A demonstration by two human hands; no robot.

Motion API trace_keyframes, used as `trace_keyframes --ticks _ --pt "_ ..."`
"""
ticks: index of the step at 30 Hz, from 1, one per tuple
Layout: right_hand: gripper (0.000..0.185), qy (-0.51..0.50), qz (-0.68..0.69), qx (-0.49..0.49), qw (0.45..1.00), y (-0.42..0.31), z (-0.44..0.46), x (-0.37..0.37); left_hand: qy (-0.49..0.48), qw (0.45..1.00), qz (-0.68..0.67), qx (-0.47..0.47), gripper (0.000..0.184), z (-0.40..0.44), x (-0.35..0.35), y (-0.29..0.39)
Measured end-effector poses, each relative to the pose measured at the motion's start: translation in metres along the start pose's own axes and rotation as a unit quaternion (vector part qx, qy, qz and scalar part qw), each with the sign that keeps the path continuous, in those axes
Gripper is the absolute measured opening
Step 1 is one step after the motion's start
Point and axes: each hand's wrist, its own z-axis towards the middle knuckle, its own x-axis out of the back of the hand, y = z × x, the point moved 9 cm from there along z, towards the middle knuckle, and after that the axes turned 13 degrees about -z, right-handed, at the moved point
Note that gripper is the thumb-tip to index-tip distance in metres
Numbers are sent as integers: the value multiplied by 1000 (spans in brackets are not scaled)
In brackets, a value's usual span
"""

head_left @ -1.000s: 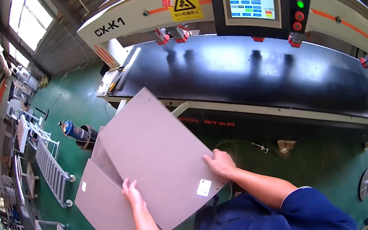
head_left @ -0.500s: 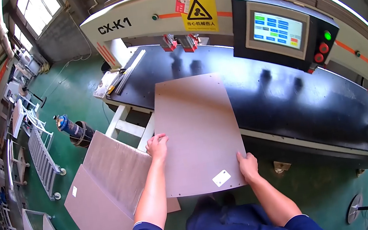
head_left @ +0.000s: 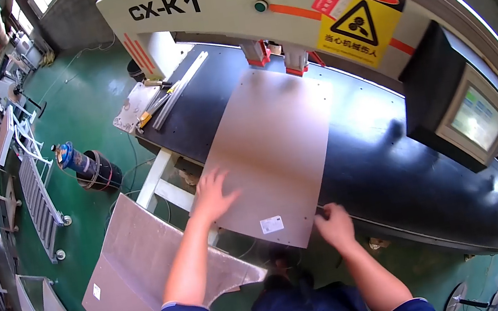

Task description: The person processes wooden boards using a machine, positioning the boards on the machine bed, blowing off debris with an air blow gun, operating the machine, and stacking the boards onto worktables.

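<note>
A taupe panel (head_left: 273, 145) with a white label (head_left: 271, 224) lies on the black machine table (head_left: 378, 155), its near end jutting past the front edge. My left hand (head_left: 211, 194) rests on the panel's left side, fingers spread. At the panel's near right edge is my right hand (head_left: 335, 225), its fingers curled beside the edge; whether they grip it is hidden. Above the panel's far end hang two red-tipped machine heads (head_left: 296, 61).
More taupe panels (head_left: 145, 235) stand at the lower left beside a white frame arm (head_left: 158, 175). Metal bars and tools (head_left: 178, 92) lie at the table's left end. A control screen (head_left: 475, 115) juts out at right. A blue cylinder (head_left: 74, 159) stands on the floor.
The panel has moved forward onto the table, up to the machine heads. My left hand has spread its fingers over it. The view has shifted closer to the machine.
</note>
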Motion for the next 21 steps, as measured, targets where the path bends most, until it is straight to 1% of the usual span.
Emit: trace_keyframes --ticks 2,4,5,7,8,9,12,16,17,21 --pt "54 33 47 -9 998 4 39 10 -54 998 41 -19 88 -20 1 2" --pt "60 173 9 84 981 -6 78 11 -99 993 63 -24 100 -33 -11 -10" --pt "68 151 -2 145 978 -25 96 4 -114 991 66 -19 105 -34 -16 -18" --pt "70 128 -74 141 979 -54 115 -10 -124 989 73 -18 111 -26 -18 -23" --pt "72 112 -111 141 977 -70 121 -17 -118 990 65 -27 111 -22 -18 -26" --pt "73 95 -99 120 983 -75 131 -23 -112 991 57 -36 110 -18 -17 -30" --pt "72 168 -102 122 973 -87 143 -29 -92 994 31 -55 107 4 -4 -41" --pt "69 192 -100 138 966 -107 165 -21 -36 997 34 -51 99 30 17 -47" --pt "69 198 -102 134 966 -109 173 -21 -2 998 46 -47 91 33 24 -43" --pt "68 208 -101 119 966 -112 192 -21 44 998 39 -34 85 42 24 -48"
